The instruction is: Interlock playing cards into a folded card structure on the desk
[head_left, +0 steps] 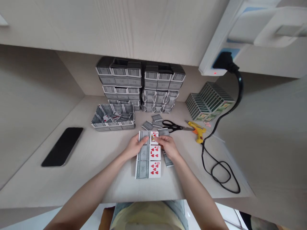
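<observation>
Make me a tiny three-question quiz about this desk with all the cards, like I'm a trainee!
1. True or false: the black phone lies nearer the left hand than the right hand.

2. What is the main colour of the glue gun? A) blue B) yellow C) white

3. Fill in: the three card faces on the card panel under the left thumb show red ____.

Key: 1. True. 2. B. 3. Hearts.

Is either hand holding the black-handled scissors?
No, the scissors lie on the table while the left hand and right hand are both at the playing cards.
</observation>
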